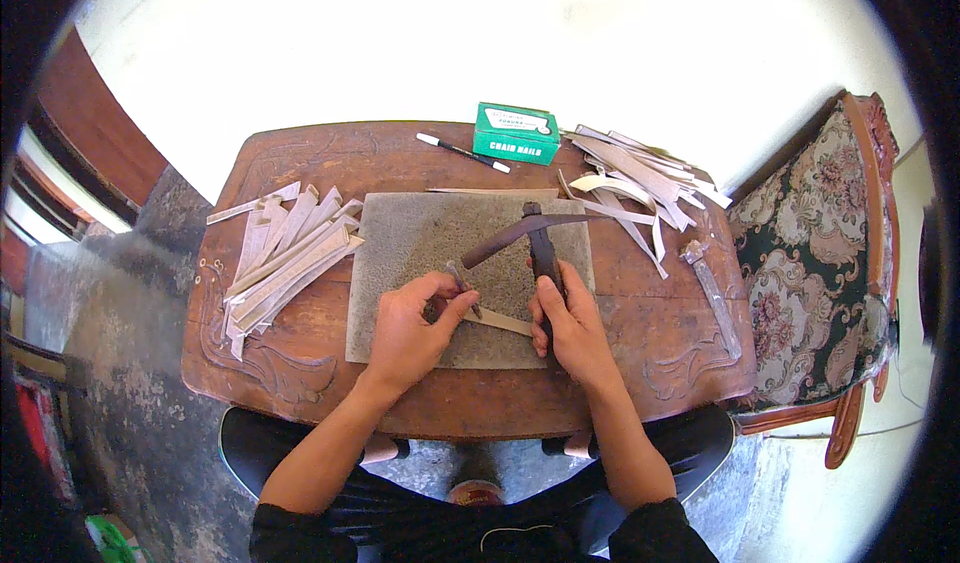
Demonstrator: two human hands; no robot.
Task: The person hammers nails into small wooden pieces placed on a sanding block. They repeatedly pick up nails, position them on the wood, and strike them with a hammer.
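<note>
My right hand (572,325) is wrapped around the dark handle of a hammer (541,253), whose long curved head stretches over the middle of the work board. In a pinch, my left hand (417,325) grips a short thin metal rod (458,276), standing tilted; its exact kind cannot be made out. Beneath the rod a narrow pale strip (503,323) lies on the grey speckled board (400,238), running from my left fingertips toward my right hand. The hammer's striking end hangs close to the rod's top. My right hand's fingers partly hide the strip's far end.
On the wooden table (330,403), pale strips (290,258) are heaped left and more strips (640,178) back right. A green box (516,135) and a marker (462,152) sit at the back. A worn stick-like tool (712,298) lies right, beside an upholstered chair (810,263).
</note>
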